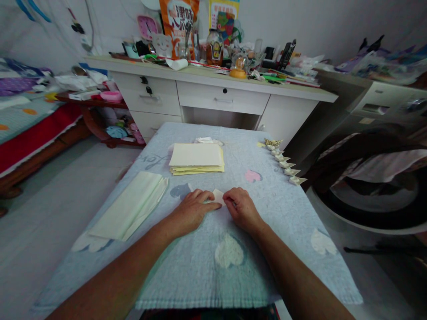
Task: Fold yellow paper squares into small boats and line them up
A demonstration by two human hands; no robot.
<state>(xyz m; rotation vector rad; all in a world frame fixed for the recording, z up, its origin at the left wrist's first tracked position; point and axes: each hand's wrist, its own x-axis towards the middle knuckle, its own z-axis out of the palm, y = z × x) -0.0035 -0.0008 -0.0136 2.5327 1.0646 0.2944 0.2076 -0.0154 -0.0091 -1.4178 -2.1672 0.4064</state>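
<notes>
Between my two hands a small piece of folded white paper (218,197) lies on the cloth-covered table. My left hand (196,206) presses on its left side, thumb and fingers around the edge. At its right edge, the curled fingers of my right hand (240,205) pinch the paper. Part of the paper is hidden under the fingers. Beyond my hands sits a stack of cream and yellow paper sheets (196,155). Larger folded pale sheets (130,204) lie to the left of my left hand. Several small folded paper boats (289,171) stand in a row at the table's right edge.
A blue-grey cloth (207,275) with heart prints covers the table. Behind it stands a white desk (223,95) crowded with jars, packets and a pink clock (147,27). A washing machine (376,146) with its door open is on the right, a bed (33,129) on the left.
</notes>
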